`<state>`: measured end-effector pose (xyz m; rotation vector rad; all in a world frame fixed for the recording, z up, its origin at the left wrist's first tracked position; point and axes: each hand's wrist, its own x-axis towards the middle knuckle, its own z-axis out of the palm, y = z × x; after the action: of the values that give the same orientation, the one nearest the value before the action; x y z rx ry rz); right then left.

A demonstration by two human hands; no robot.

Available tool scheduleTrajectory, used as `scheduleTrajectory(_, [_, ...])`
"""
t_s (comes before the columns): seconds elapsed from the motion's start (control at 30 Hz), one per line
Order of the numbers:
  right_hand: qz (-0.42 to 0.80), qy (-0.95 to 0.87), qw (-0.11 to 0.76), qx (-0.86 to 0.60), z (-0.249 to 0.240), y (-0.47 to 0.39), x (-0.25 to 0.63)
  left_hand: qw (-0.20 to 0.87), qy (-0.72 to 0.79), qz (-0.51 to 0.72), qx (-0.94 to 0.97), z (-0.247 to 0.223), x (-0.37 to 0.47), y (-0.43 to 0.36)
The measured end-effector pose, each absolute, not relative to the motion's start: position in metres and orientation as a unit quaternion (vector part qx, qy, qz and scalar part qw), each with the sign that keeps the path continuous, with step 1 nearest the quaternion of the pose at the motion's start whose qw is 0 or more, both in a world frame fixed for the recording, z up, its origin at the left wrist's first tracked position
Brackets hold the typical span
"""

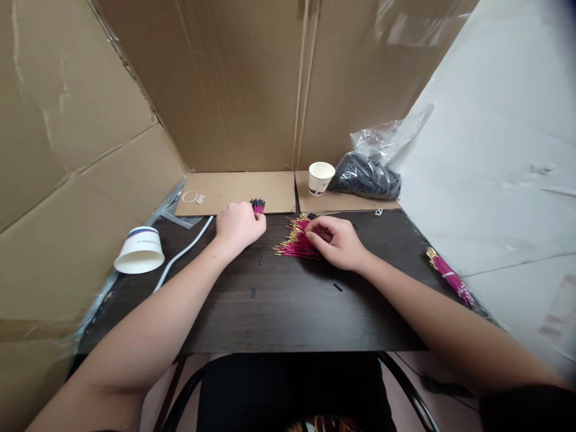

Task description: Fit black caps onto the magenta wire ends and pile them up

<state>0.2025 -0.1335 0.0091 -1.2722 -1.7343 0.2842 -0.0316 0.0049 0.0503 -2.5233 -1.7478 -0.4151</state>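
Observation:
My left hand is closed around a bundle of magenta wires whose black-sleeved ends stick out beyond the thumb side. Most of that bundle is hidden by the fingers. To the right, my right hand is curled over a loose pile of magenta wires with gold pin ends pointing left. Its thumb and forefinger come together at the pile's right edge, and what lies between them is too small to make out. Small black sleeves lie on the dark table, one below my right hand and another between the hands.
A paper cup stands on the cardboard strip beside a clear bag of black sleeves. Another cup stands upside down at left, near a white cable. A tied wire bundle lies at the right edge. Cardboard walls enclose the back and left.

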Motion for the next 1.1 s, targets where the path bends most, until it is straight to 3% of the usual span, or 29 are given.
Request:
scheduleTrajectory(0.5, [0.041,-0.758,0.385,-0.525,0.014,-0.135,0.206,-0.01,-0.523,-0.17,-0.835,0.054,-0.034,0.007])
scheduleTrajectory(0.6, [0.019,-0.757,0.356,-0.548,0.012,-0.136,0.208,-0.077,-0.495,-0.12,-0.857,0.066,-0.034,-0.002])
scheduleTrajectory(0.73, [-0.005,-0.75,0.307,-0.585,0.009,-0.135,0.21,-0.208,-0.458,0.036,-0.863,0.083,-0.039,-0.013])
scheduleTrajectory(1.1, [0.01,-0.755,0.318,-0.574,0.002,-0.129,0.214,-0.274,-0.417,0.106,-0.86,0.08,-0.042,-0.011])
